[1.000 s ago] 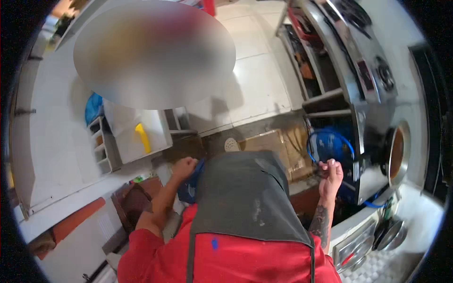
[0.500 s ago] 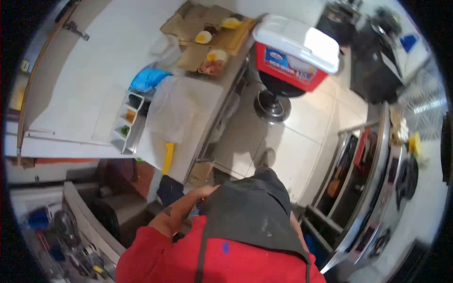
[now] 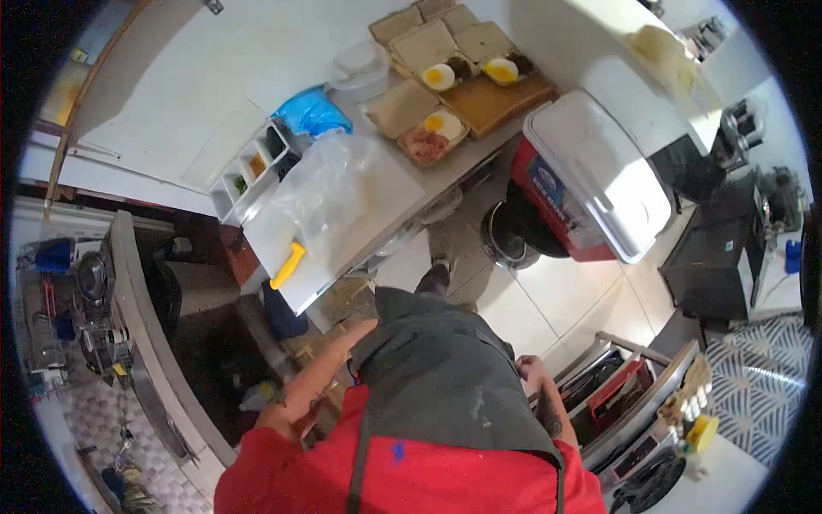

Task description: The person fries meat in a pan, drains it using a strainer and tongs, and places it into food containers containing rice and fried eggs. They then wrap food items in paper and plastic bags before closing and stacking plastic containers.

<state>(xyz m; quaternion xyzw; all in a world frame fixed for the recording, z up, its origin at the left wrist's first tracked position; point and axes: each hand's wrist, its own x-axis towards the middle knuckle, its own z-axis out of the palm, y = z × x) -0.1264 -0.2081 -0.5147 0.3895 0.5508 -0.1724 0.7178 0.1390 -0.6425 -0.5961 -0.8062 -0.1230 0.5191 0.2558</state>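
Observation:
My left hand [image 3: 363, 331] hangs low beside the dark grey apron [image 3: 454, 377], whose edge hides its fingers. On the other side of the apron is my right hand [image 3: 533, 370], its fingers loosely curled, with nothing visible in them. Ahead on the counter, a yellow-handled knife [image 3: 288, 266] lies at the corner of a white cutting board [image 3: 390, 190], its blade end beneath a clear plastic bag [image 3: 321, 193]. Open cardboard meal boxes [image 3: 402, 107] stand farther along; the nearest holds a fried egg [image 3: 443, 125] and pinkish meat [image 3: 425, 146].
A red and white ice box [image 3: 591, 180] rests on a round-based stool [image 3: 505, 236] beside the counter. Left of the board are a divided condiment tray [image 3: 244, 176] and a blue bag [image 3: 312, 111]. An open-topped drawer unit [image 3: 612, 381] stands at right, on the tiled floor [image 3: 548, 295].
The view has turned and come nearer the meal boxes and ice box. My right hand, hidden before, now shows beside the apron. The forward foot has changed position.

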